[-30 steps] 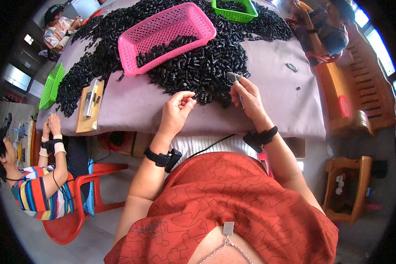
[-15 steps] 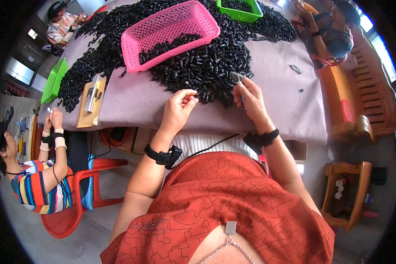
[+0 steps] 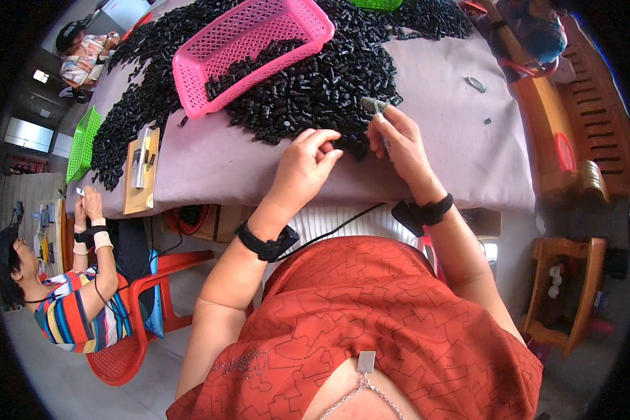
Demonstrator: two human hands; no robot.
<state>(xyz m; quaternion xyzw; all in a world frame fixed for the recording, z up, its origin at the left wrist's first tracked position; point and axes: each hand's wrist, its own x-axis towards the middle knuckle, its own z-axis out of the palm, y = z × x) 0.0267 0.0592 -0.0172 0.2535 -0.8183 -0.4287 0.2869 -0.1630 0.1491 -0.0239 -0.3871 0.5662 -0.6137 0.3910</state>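
Two bare hands of one person work over a table (image 3: 462,178) spread with a pale mauve cloth. Across it lies a heap of small black pieces (image 3: 315,91), too many to count. Three plastic baskets stand among them: one pink basket (image 3: 220,50), tilted across the view and partly filled with black pieces, and two green ones, a left green basket (image 3: 84,143) at the table's edge and a far green basket (image 3: 376,3) cut off by the top of the view. Three other people sit around the table. One brown board (image 3: 138,201) carries one silvery tube (image 3: 141,161); any print there is too small to read. One grey item (image 3: 475,85) and one dark speck (image 3: 488,121) lie on bare cloth to the right.

The left hand (image 3: 309,162) is half curled, thumb and index tips close together; whether a piece sits between them cannot be told. The right hand (image 3: 397,143) is nearly closed, pinching one small grey-green object (image 3: 374,105) at its thumb and index finger. The heap lies just beyond both hands, its near edge right at their fingertips
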